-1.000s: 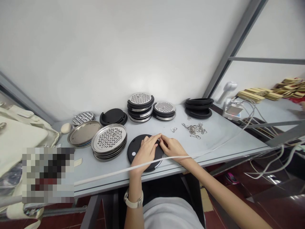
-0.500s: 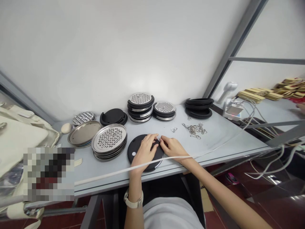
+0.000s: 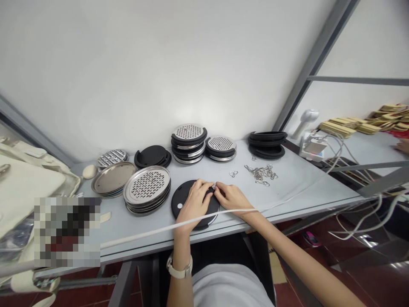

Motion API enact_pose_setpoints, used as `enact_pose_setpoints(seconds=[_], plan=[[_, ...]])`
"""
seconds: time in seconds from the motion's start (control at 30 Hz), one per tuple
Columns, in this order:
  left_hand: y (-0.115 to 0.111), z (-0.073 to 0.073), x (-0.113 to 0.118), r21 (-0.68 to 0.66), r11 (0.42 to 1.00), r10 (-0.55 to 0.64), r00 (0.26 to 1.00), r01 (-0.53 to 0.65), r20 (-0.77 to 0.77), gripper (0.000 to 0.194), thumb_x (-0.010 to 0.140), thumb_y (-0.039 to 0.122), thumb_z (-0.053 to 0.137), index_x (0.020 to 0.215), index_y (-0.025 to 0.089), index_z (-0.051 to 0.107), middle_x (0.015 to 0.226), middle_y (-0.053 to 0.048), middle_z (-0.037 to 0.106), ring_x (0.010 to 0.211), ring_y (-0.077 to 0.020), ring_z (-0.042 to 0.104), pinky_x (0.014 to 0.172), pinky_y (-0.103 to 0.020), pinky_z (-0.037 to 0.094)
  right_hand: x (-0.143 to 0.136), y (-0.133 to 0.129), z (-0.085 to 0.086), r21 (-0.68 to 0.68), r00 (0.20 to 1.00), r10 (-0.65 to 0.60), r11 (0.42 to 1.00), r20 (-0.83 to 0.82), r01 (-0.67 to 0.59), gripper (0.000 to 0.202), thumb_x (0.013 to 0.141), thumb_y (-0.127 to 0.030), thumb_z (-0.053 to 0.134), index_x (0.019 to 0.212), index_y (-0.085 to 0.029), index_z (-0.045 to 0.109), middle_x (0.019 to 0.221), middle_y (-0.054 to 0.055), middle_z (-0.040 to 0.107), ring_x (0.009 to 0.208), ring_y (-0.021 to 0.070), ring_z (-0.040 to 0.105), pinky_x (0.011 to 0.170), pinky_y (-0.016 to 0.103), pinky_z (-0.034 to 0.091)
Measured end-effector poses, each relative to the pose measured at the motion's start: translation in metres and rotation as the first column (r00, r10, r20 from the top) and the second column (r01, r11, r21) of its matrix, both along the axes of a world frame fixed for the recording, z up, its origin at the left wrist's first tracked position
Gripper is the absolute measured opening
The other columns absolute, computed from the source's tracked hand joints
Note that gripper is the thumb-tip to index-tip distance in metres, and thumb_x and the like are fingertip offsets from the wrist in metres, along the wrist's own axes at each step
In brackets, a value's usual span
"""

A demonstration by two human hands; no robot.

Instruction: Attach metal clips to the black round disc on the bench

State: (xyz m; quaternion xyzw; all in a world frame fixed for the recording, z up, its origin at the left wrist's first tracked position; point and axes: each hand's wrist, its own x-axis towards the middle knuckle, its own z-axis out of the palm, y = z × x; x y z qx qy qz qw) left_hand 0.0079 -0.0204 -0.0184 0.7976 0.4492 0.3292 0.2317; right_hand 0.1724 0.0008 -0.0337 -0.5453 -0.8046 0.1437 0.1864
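Black disc (image 3: pixel 184 194): flat on the table (image 3: pixel 297 172), near its front edge.
Left hand (image 3: pixel 197 202): laid open over the disc, fingers bent.
Right hand (image 3: pixel 232 197): fingertips at the disc's far rim; cannot tell what they grip.
Metal clips (image 3: pixel 262 172): heaped farther back, rightward.

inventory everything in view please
disc: one, black, under left hand
slotted plates: one stack, silver, left of disc
plain trays: one stack, silver, farther left
ridged plates: count unclear, silver, back left
notched discs: two visible, black, behind slotted plates
perforated stacks: two, silver and black, by wall
curved rims: several, black, back right
clips: many, silver, right of disc
long cable: one, white, foreground
handheld device: one, white, at right
slats: many, yellowish, far right
bags: count unclear, cream, far left
table: one, grey, underneath
another person's hand: one, right edge
watch: one, cream, worn
left hand: one, on disc
right hand: one, at disc edge
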Motion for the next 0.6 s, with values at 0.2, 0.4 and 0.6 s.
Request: enact_pose_setpoints(seconds=[0.2, 0.4, 0.6], plan=[[-0.0006, 0.0001, 0.0001, -0.008, 1.000, 0.006, 1.000, -0.006, -0.008, 0.031, 0.091, 0.017, 0.041, 0.119, 0.024, 0.052, 0.107, -0.006, 0.049, 0.106, -0.0192, 0.048, 0.099, -0.038, 0.040, 0.0003, -0.0007, 0.0003, 0.004, 1.000, 0.005, 1.000, -0.004, -0.005, 0.028, 0.094, -0.029, 0.032, 0.087, -0.019, 0.057, 0.070, 0.003, 0.065, 0.061, 0.0136, 0.058, 0.056, 0.022, 0.028], [-0.0004, -0.0009, -0.0001, -0.018, 1.000, 0.014, 0.999, -0.014, -0.031, 0.033, 0.091, 0.017, 0.041, 0.122, 0.025, 0.050, 0.105, -0.006, 0.049, 0.105, -0.0199, 0.047, 0.099, -0.040, 0.040, 0.0006, -0.0004, -0.0010, 0.002, 1.000, 0.004, 1.000, -0.004, -0.004, 0.026, 0.093, -0.028, 0.033, 0.088, -0.019, 0.056, 0.071, 0.003, 0.065, 0.061, 0.0136, 0.058, 0.056, 0.022, 0.028], [-0.0003, -0.0012, 0.0001, -0.016, 1.000, 0.020, 0.999, -0.021, -0.044, 0.032, 0.092, 0.017, 0.041, 0.121, 0.025, 0.051, 0.104, -0.006, 0.048, 0.105, -0.0203, 0.046, 0.098, -0.040, 0.040, -0.0009, -0.0003, 0.0002, -0.008, 1.000, -0.003, 1.000, 0.010, 0.003, 0.027, 0.094, -0.028, 0.032, 0.088, -0.018, 0.057, 0.072, 0.004, 0.066, 0.063, 0.0139, 0.059, 0.057, 0.022, 0.029]])
